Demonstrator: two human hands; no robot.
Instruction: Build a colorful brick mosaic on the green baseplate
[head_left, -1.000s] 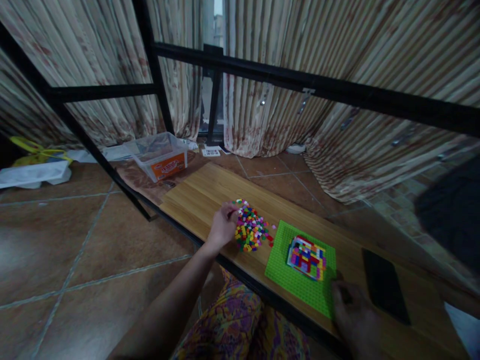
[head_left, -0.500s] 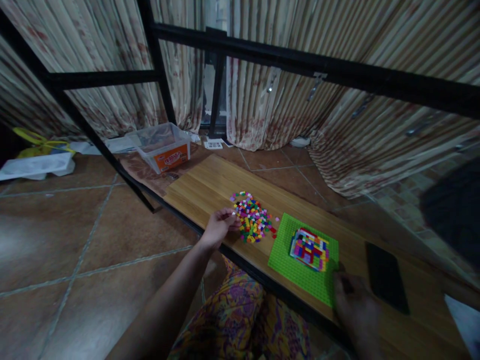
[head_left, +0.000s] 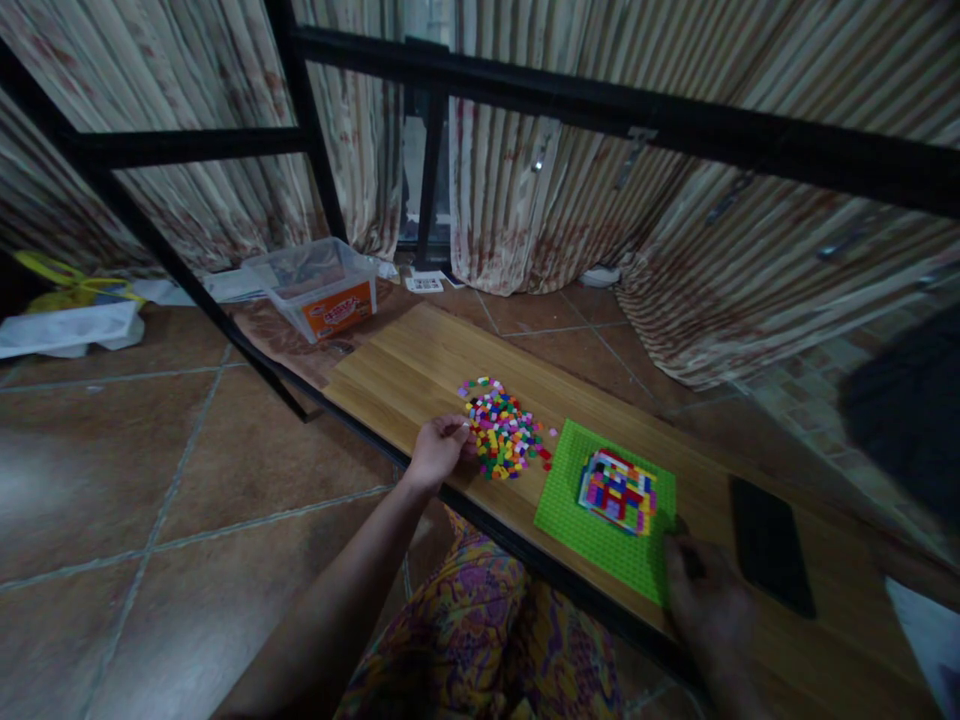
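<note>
My left hand (head_left: 439, 450) is at the near left side of a heap of small coloured toy bricks (head_left: 506, 435) on the wooden tabletop. Its thumb and fingertips are pinched together on a small white brick (head_left: 466, 425). To the right of the heap lies a green studded baseplate (head_left: 574, 520). A roughly square, multicoloured brick build (head_left: 619, 492) with a pale edge stands on it. Against the baseplate's right edge is my right hand (head_left: 709, 590), dim and blurred, its fingers curled; what they hold, if anything, is hidden.
A dark flat tablet-like slab (head_left: 772, 545) lies right of my right hand. Beyond the table's left end stands a clear plastic box (head_left: 315, 290) with an orange label. A black metal frame (head_left: 525, 85) crosses in front of striped curtains (head_left: 517, 220).
The whole view has shifted slightly, so everything sits a little higher. Both hands keep nearly the same places, the left at the heap and the right at the baseplate's edge.
</note>
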